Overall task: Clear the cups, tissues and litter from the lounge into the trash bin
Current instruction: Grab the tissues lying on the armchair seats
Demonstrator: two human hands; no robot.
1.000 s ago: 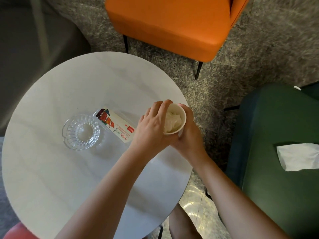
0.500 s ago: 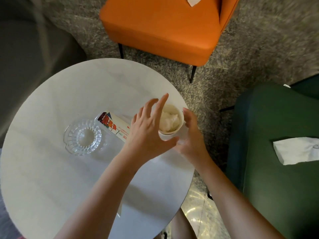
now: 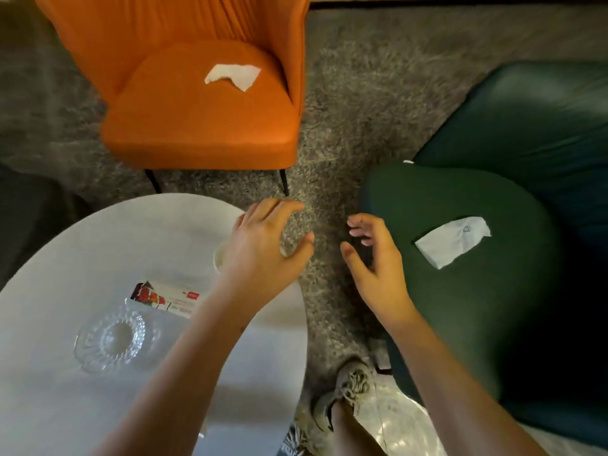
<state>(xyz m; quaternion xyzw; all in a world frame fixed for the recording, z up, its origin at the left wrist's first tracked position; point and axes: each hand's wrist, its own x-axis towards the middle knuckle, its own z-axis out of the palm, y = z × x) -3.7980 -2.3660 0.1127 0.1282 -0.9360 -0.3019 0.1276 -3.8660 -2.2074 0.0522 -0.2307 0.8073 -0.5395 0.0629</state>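
A white paper cup (image 3: 219,256) stands near the right edge of the round white table (image 3: 98,245), mostly hidden behind my left hand (image 3: 266,245). That hand hovers over the table edge with fingers spread and holds nothing. My right hand (image 3: 373,258) hangs empty over the carpet beside the green chair (image 3: 444,324), fingers loosely curled. One white tissue (image 3: 452,241) lies on the green chair's seat. Another tissue (image 3: 233,74) lies on the orange chair (image 3: 197,126). A printed paper packet (image 3: 164,297) lies flat on the table.
A clear glass ashtray (image 3: 110,340) sits on the table near the packet. Grey carpet (image 3: 345,110) runs between the two chairs. My shoe (image 3: 348,386) is on the floor below, next to the green chair's base. No trash bin is in view.
Both hands have let go of the cup, which stays on the table. They moved apart and rightward. My view tilted up, bringing the orange chair's seat and its tissue into sight.
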